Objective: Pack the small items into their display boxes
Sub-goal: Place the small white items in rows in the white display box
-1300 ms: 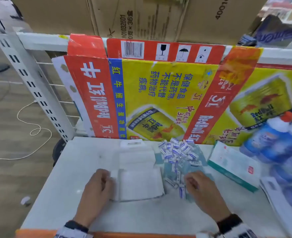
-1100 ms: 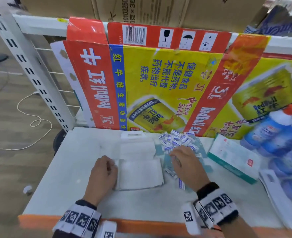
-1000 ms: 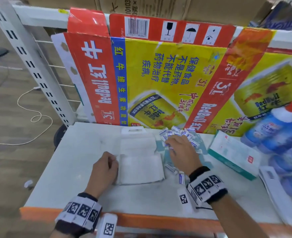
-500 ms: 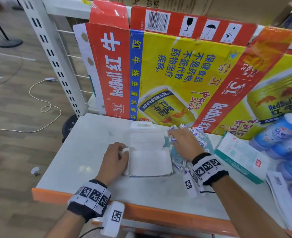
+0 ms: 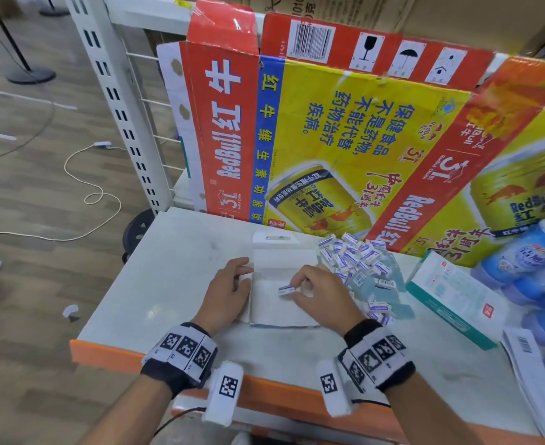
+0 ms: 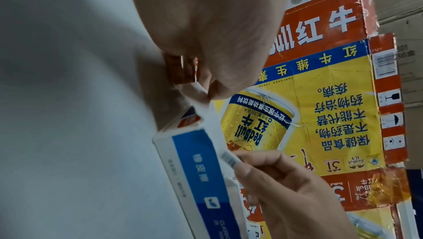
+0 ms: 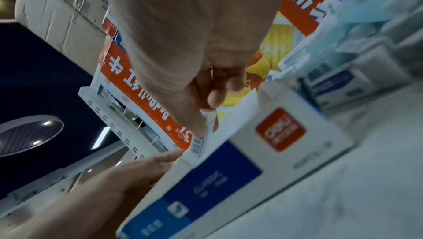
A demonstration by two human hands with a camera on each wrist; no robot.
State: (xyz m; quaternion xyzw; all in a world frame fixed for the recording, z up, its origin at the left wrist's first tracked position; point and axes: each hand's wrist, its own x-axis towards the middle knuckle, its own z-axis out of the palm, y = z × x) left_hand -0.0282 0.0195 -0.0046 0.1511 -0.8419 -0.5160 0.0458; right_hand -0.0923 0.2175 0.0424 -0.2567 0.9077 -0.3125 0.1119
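A white display box [image 5: 281, 305] with a blue band [image 6: 194, 161] lies open on the white table [image 5: 168, 284]. My left hand [image 5: 244, 271] steadies its left side, thumb and fingers pinching the side flap [image 6: 196, 91]. My right hand [image 5: 292, 285] hovers over the open box and pinches one small white-and-blue item [image 5: 286, 290] with a barcode end [image 7: 198, 144]. A pile of the same small items [image 5: 351, 255] lies just right of the box, behind my right hand.
A flattened Red Bull carton [image 5: 329, 139] stands as a wall behind the table. A teal-edged white box [image 5: 451, 293], blue bottles [image 5: 528, 268] and flat printed sheets [image 5: 528, 358] crowd the right side. The orange table edge [image 5: 264, 390] is near me.
My right hand reached into the pile, took one small item and carried it left over the open box. The left hand stayed on the box's left side.
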